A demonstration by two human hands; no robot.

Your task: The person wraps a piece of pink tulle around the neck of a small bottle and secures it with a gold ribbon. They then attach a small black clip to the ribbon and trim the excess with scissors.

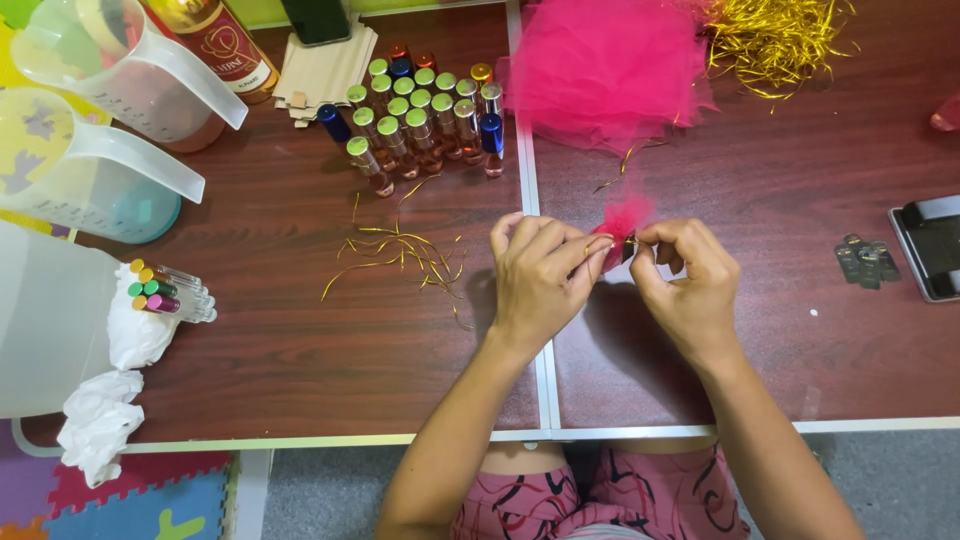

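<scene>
Pink bundle point(622, 225) between both grips (fingertips).

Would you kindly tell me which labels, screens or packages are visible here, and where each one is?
Bottle label: top left, dark red with a gold emblem, on an amber bottle.
Phone: top centre, dark blank screen, on a stack of flat cardboard pieces.
Small grey packets: right, beside a black-and-grey device.

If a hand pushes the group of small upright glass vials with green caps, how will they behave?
The small upright glass vials with green caps look tall and narrow, so they would probably tip. They stand close together, so one may knock others. Being round, a fallen one would likely roll.
</scene>
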